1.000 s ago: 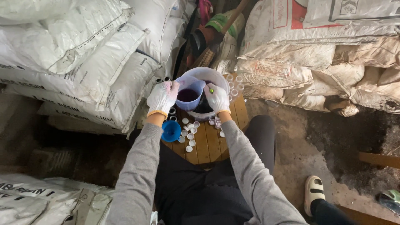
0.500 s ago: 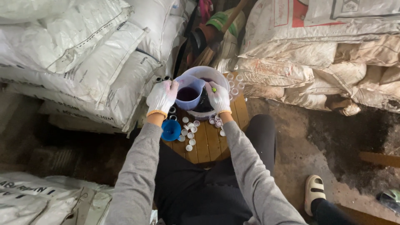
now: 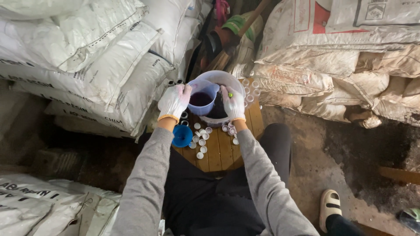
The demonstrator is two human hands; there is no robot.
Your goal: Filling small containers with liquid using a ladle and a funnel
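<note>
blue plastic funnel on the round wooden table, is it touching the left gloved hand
Apart. The head view shows the blue plastic funnel lying on the round wooden table below the wrist, while the left gloved hand grips the lavender plastic jug higher up.

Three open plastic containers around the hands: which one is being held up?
The pale purple jug, gripped by the left hand over the white bucket. The bucket and the blue funnel rest on the wooden table.

The round brown table point(image 3: 218, 150) is wood planks. The purple plastic jug point(image 3: 201, 97) looks smooth, like the shiny blue plastic funnel point(image 3: 181, 136). White knitted cloth gloves cover the left hand point(image 3: 174, 102) and right hand point(image 3: 233, 104). The big white woven sacks point(image 3: 100, 57) look crinkly.
</note>
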